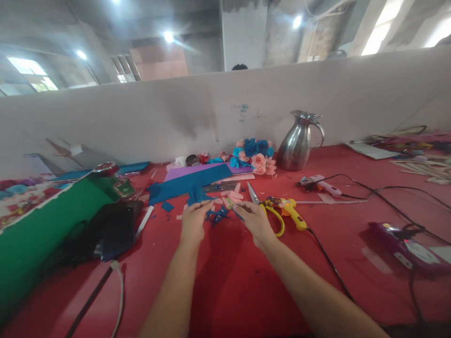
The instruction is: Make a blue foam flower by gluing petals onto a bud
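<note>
My left hand point(193, 220) and my right hand point(254, 219) are held out over the red table point(229, 281), both pinched. Between them lies a thin blue paper strip point(238, 215), gripped by my right fingers; my left fingers pinch something small that I cannot make out. Blue paper scraps point(216, 215) lie just beyond my hands. Yellow-handled scissors point(268, 209) and a yellow glue gun point(293, 211) rest right of my right hand.
A blue paper sheet point(190, 184) on a purple sheet, paper flowers point(255, 157), a steel jug point(298, 143), a second glue gun point(322, 184), cables, a purple power strip point(405, 244), a green roll point(42, 230), a black bag point(105, 230). White partition behind.
</note>
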Demonstrator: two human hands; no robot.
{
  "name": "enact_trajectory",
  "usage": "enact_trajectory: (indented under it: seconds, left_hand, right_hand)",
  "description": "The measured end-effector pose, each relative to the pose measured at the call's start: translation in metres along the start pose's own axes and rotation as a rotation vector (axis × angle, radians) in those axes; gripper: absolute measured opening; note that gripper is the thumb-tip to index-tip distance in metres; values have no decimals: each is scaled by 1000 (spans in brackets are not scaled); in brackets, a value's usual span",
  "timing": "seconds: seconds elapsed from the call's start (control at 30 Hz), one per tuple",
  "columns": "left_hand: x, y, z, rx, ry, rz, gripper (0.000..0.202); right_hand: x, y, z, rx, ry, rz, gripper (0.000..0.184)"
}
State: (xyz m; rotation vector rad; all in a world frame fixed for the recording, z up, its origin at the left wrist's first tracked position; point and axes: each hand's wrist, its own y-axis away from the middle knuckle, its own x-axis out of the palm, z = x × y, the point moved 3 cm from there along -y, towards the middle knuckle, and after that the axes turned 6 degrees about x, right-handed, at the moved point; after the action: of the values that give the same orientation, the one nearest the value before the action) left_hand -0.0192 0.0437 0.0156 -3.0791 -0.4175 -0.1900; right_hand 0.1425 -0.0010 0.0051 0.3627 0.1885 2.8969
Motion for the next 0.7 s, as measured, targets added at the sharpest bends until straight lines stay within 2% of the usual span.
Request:
enact_trajectory:
  seconds: [0.07,0.13,0.2,0.33,0.4,0.47,0.53,0.63,0.7]
  left_hand:
    - [-7,-4,1,28,3,-126,21]
    - [-8,-4,-1,50,-32,-155,23]
    - [-2,0,-3,28,-60,-23,26]
    - [18,17,-8,-77,-61,394,39]
    - [22,22,-9,-91,-65,497,39]
    - [22,22,-9,-92,-85,507,34]
    - [19,19,-8,-96,-113,456,28]
    - [16,18,-8,-121,-109,393,25]
    - [16,19,-8,-157,-100,410,26]
  right_hand:
    - [1,0,-1,41,-10,29,31]
    - [3,0,-2,53,3,82,28]
    - [5,-1,-3,6,31,137,27]
    - [8,-1,-6,-177,165,209,38]
    - [9,0,-7,-237,261,230,38]
    - [8,1,-8,-260,316,209,35]
    - [5,0,-7,-236,294,161,34]
    - [2,-1,-5,-159,158,107,33]
    - [1,-2,-3,-124,57,77,33]
